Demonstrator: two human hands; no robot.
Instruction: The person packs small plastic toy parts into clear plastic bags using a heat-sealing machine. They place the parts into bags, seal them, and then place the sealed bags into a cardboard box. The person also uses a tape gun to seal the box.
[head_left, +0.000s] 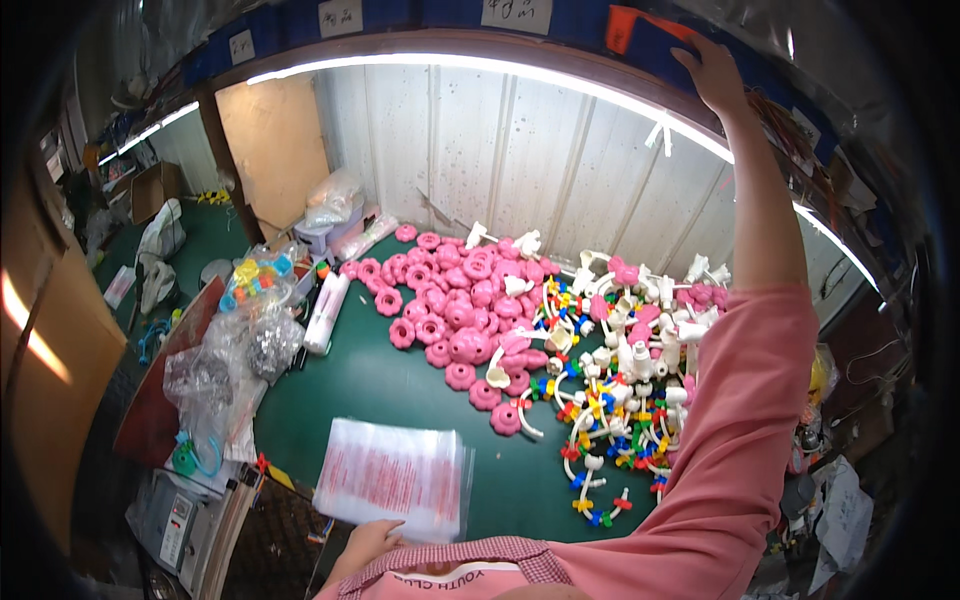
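Note:
My right hand (712, 71) is raised high at the upper right, its fingers at an orange piece (619, 30) on the edge of a blue shelf bin; whether it grips the piece is unclear. Low in the view, my left hand (373, 541) rests at the near edge of a stack of clear plastic bags with red print (386, 472). Pink flower-shaped plastic parts (461, 311) lie heaped on the green table (360, 382). To their right are white plastic fittings (641, 360) and curved white pieces strung with coloured parts (592, 480).
Bags of small parts (217, 360) lie along the table's left side, near a white plastic roll (327, 311). A purple basket (319, 236) stands in the back left corner. A lit tube lamp (525, 69) runs under the shelf. A device with a panel (176, 529) is at lower left.

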